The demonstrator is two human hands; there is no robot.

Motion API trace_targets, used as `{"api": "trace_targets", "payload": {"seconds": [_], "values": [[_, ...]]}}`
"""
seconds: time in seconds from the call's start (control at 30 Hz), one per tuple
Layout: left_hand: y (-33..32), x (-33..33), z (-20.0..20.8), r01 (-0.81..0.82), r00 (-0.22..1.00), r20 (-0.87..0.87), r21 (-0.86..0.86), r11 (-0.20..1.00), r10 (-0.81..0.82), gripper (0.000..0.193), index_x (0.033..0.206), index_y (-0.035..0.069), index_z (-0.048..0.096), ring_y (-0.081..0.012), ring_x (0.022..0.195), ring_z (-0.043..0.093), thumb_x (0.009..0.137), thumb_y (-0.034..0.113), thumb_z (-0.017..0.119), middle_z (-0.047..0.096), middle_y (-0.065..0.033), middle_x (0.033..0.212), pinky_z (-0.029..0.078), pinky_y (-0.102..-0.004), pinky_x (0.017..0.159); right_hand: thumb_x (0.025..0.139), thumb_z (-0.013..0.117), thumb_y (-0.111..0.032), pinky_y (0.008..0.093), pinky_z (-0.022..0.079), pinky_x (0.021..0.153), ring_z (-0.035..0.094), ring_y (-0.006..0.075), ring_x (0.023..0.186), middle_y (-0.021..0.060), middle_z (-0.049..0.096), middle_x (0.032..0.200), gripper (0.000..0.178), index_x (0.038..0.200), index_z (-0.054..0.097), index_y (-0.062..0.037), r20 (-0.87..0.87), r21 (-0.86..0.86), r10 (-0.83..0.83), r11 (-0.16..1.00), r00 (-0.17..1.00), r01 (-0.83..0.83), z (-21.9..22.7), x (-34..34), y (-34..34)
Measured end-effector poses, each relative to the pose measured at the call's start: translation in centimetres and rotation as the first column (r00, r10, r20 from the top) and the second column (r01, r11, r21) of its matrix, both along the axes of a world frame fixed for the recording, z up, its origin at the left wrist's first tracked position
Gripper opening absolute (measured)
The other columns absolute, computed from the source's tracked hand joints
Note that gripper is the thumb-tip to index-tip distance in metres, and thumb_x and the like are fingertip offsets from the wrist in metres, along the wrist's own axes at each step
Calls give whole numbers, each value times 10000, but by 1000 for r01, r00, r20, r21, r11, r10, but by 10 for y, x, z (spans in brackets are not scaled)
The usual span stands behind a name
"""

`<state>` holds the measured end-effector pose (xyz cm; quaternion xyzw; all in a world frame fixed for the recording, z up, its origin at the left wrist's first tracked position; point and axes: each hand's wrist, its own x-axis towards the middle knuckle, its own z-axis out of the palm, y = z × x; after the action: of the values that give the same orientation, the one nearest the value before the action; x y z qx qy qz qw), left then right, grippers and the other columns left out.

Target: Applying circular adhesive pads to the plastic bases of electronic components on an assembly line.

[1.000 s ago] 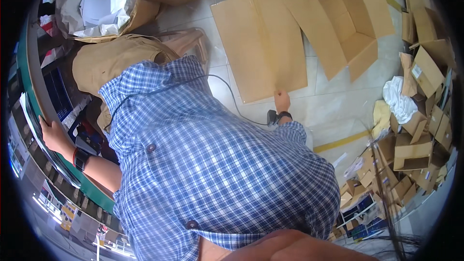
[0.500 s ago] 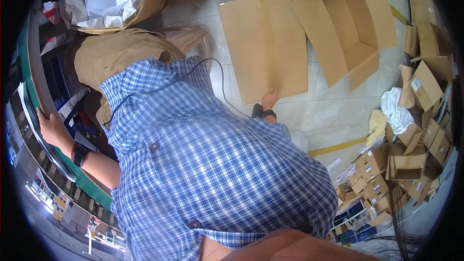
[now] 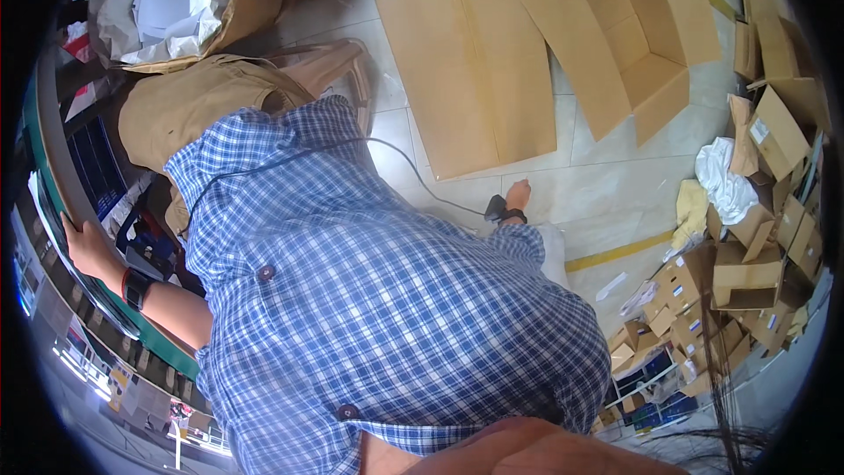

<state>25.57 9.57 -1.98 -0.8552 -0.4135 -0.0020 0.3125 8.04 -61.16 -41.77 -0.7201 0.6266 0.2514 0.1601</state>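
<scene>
My left hand [image 3: 86, 251] lies on the edge of a thin, glossy flat stack [image 3: 54, 211] along the green-edged table [image 3: 167, 341]. One finger or thumb is stretched out; the other fingers are partly hidden. A dark watch is on that wrist. Over the floor to the right, my right hand [image 3: 519, 193] hangs with its fingers curled in, and nothing shows in it. It is just off the near corner of a flat brown carton [image 3: 470, 79]. A small black device [image 3: 496, 207] with a cable [image 3: 413, 167] is at the right wrist.
An open cardboard box [image 3: 655, 79] stands beyond the flat carton. Many opened boxes [image 3: 747, 273] are heaped at far right with white cloth-like wrapping [image 3: 728, 180]. A lined bag of paper [image 3: 163, 0] and a plastic stool [image 3: 352, 70] are at upper left.
My right hand has moved off the flat carton, nearer to me and to the right. My left hand stays at the table's edge. The whole view has shifted a little.
</scene>
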Motion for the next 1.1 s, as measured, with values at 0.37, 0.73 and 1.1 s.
{"api": "trace_targets", "payload": {"seconds": [0.37,0.73,1.1], "values": [[8,-10,-11,-4,999,-46,-13,1000,3,497,1254,187,506,-375,932,590,769,252,423,604,-197,1052,454,-435,823,824,420,-234,403,444,806,561,356,963,179,619,992,282,951,617,-77,86,245,407,876,909,-415,-22,-4,-31],[37,-25,1,38,997,-73,85,996,-32,512,1258,294,493,-329,835,634,748,270,456,647,-158,953,495,-419,747,822,466,-304,463,483,665,616,347,788,149,649,820,261,864,640,-113,-78,232,813,578,577,-783,4,34,20],[15,0,18,79,995,-77,111,991,-71,509,1272,295,477,-328,844,634,764,261,457,646,-148,970,498,-424,742,815,465,-352,460,483,681,608,362,787,162,643,805,311,836,647,-101,-13,344,779,593,627,-728,34,10,41]]}}
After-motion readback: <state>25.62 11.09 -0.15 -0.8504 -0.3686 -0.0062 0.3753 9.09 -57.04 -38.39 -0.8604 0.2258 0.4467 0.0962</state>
